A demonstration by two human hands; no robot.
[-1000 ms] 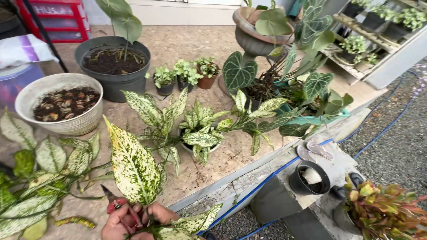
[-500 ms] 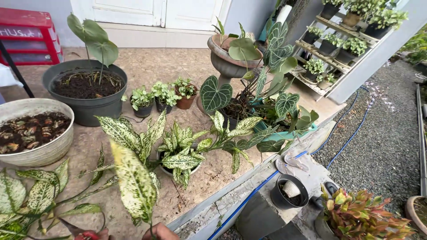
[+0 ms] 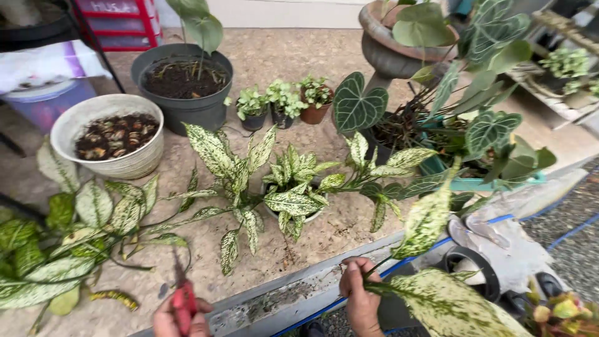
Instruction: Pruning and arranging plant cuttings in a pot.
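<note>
In the head view, a pair of red-handled pruning shears (image 3: 182,298) is held in the left hand (image 3: 181,318) at the bottom edge, the fingers wrapped around the handles and the dark blades pointing up over the speckled floor (image 3: 262,62). To its right, the right hand (image 3: 360,298) is seen with fingers pinched around the thin stem of a cut plant piece (image 3: 437,274), whose cream-and-green mottled leaves spread up and to the right, out over the concrete ledge (image 3: 293,293) and a blue hose (image 3: 561,231). The cutting is kept clear of the floor, well apart from the shears. A heap of similar variegated cuttings (image 3: 68,237) is laid on the floor at the left, near a pale bowl-shaped pot (image 3: 109,165) filled with dark chips. A potted variegated plant (image 3: 290,193) is placed in the middle of the floor, just beyond both hands. Behind it, a large dark grey pot (image 3: 187,109) of soil and three small potted seedlings (image 3: 284,100) are lined up. A heart-leafed plant in a teal planter (image 3: 480,182) is set at the right, and a small black pot (image 3: 474,278) is seen below the ledge.
</note>
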